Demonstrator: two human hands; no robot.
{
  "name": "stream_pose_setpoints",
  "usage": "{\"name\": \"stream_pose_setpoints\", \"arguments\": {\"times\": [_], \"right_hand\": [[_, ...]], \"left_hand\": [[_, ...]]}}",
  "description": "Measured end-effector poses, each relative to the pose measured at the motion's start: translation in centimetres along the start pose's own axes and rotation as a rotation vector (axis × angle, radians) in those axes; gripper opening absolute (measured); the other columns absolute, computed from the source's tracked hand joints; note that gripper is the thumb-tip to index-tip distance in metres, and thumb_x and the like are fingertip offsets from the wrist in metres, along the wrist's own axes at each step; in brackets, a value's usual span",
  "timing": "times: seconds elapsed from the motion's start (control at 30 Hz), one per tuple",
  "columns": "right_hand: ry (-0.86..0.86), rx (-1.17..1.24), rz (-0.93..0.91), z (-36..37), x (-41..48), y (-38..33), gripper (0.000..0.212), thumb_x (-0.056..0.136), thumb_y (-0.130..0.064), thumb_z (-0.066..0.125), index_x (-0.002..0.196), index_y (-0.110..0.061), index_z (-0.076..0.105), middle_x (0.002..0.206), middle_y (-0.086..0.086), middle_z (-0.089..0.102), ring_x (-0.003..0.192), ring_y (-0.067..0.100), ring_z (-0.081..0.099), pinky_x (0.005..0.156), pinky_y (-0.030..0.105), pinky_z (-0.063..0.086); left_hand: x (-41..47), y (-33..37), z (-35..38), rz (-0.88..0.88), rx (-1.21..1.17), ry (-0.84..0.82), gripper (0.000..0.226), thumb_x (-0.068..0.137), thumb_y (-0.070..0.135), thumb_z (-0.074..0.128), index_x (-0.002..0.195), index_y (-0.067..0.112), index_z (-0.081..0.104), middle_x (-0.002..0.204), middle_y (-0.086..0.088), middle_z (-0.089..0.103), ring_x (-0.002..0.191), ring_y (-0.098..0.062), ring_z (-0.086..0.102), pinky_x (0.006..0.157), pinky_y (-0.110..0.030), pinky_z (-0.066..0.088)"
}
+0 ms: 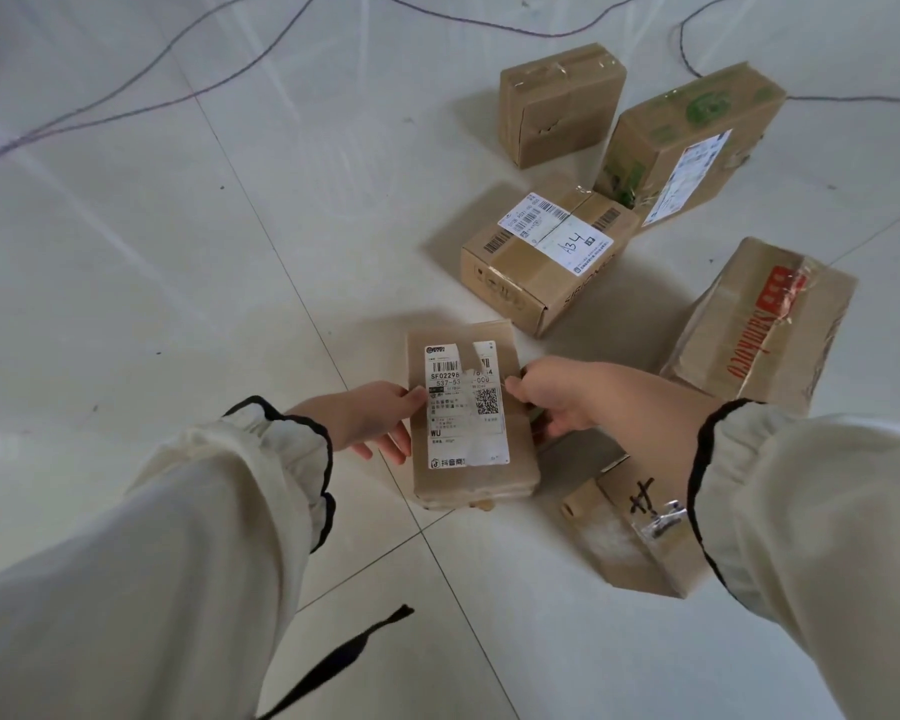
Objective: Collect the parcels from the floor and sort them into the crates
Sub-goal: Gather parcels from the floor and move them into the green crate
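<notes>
A flat brown parcel (468,418) with a torn white shipping label is held above the tiled floor between both hands. My left hand (370,420) grips its left edge, thumb on the label. My right hand (583,394) grips its right edge, thumb on top. Several other cardboard parcels lie on the floor: one marked "A34" (541,262), a plain taped one (559,103), one with green print (697,142), one with red lettering (759,324), and one with black marker writing (630,532) under my right sleeve. No crate is in view.
Thin cables (188,59) run across the pale tiled floor (178,252) at the top and left. A black strap (344,657) hangs from my clothing at the bottom.
</notes>
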State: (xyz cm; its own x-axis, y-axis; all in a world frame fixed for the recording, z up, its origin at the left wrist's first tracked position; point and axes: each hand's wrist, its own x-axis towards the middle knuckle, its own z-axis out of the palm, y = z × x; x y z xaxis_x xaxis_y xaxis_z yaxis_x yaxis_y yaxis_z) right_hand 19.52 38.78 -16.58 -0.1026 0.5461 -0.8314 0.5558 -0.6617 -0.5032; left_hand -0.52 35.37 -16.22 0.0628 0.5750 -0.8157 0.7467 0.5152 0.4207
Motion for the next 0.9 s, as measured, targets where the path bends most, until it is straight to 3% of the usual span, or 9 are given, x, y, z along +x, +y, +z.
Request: {"name": "stream_pose_setpoints", "arguments": {"times": [0.17,0.33,0.47,0.53,0.63,0.7,0.8,0.9], "right_hand": [[0.076,-0.101,-0.013,0.6,0.4,-0.1,0.046,0.101,-0.022,0.038,0.143,-0.003,0.032,0.147,0.015,0.037,0.132,0.035,0.038,0.107,0.047,0.037],[0.084,-0.079,-0.076,0.3,1.0,0.2,0.040,0.100,-0.025,0.040,0.131,-0.001,0.045,0.133,0.019,0.051,0.119,0.036,0.053,0.098,0.047,0.047],[0.086,0.040,-0.028,0.4,1.7,1.3,0.054,0.097,-0.040,0.044,0.136,-0.004,0.042,0.139,0.014,0.046,0.127,0.036,0.044,0.105,0.048,0.039],[0.083,0.148,-0.043,0.8,0.9,1.4,0.050,0.096,-0.037,0.047,0.132,-0.002,0.046,0.135,0.016,0.049,0.125,0.036,0.046,0.103,0.044,0.040],[0.194,0.214,-0.167,0.7,-3.0,-0.2,0.035,0.097,-0.030,0.046,0.118,-0.004,0.058,0.117,0.017,0.062,0.106,0.030,0.058,0.094,0.041,0.047],[0.298,0.237,-0.252,-0.2,-7.2,-1.8,0.030,0.097,-0.027,0.046,0.119,-0.013,0.061,0.107,0.007,0.066,0.093,0.022,0.061,0.084,0.031,0.049],[0.325,0.300,-0.278,-2.1,-14.7,-4.6,0.033,0.097,-0.028,0.044,0.126,-0.022,0.058,0.108,-0.004,0.067,0.094,0.018,0.063,0.080,0.029,0.052],[0.288,0.305,-0.324,-4.6,-24.0,-8.7,0.033,0.097,-0.027,0.045,0.128,-0.023,0.056,0.092,-0.010,0.067,0.093,0.023,0.067,0.086,0.037,0.054]], "left_hand": [[0.5,-0.2,-0.1,0.009,-0.020,0.005,0.053,0.098,0.053,0.023,0.124,0.016,0.052,0.099,-0.007,0.071,0.084,-0.017,0.069,0.069,-0.033,0.048],[1.3,-0.8,-0.2,0.026,-0.081,0.073,0.056,0.096,0.058,0.026,0.133,0.022,0.046,0.101,-0.003,0.067,0.083,-0.017,0.067,0.073,-0.036,0.046],[1.8,-1.4,-0.3,0.042,-0.348,0.148,0.043,0.097,0.051,0.038,0.132,0.028,0.050,0.100,0.005,0.065,0.084,-0.019,0.066,0.075,-0.038,0.049],[1.1,-0.8,0.4,0.043,-0.511,0.189,0.040,0.098,0.045,0.042,0.132,0.027,0.052,0.099,0.005,0.065,0.086,-0.020,0.064,0.073,-0.038,0.050],[-2.0,1.2,0.9,0.047,-0.756,0.276,0.039,0.098,0.045,0.040,0.134,0.032,0.048,0.099,0.011,0.063,0.086,-0.014,0.061,0.063,-0.030,0.045],[-5.7,3.5,0.4,0.058,-0.803,0.317,0.039,0.098,0.047,0.039,0.134,0.036,0.047,0.098,0.016,0.064,0.085,-0.011,0.061,0.060,-0.028,0.043],[-12.7,7.3,-2.5,0.090,-0.772,0.328,0.040,0.097,0.048,0.042,0.136,0.040,0.043,0.098,0.020,0.063,0.086,-0.009,0.061,0.062,-0.028,0.044],[-21.2,11.9,-6.8,0.133,-0.745,0.317,0.034,0.097,0.048,0.041,0.129,0.043,0.047,0.103,0.019,0.064,0.088,-0.008,0.062,0.061,-0.025,0.043]]}}
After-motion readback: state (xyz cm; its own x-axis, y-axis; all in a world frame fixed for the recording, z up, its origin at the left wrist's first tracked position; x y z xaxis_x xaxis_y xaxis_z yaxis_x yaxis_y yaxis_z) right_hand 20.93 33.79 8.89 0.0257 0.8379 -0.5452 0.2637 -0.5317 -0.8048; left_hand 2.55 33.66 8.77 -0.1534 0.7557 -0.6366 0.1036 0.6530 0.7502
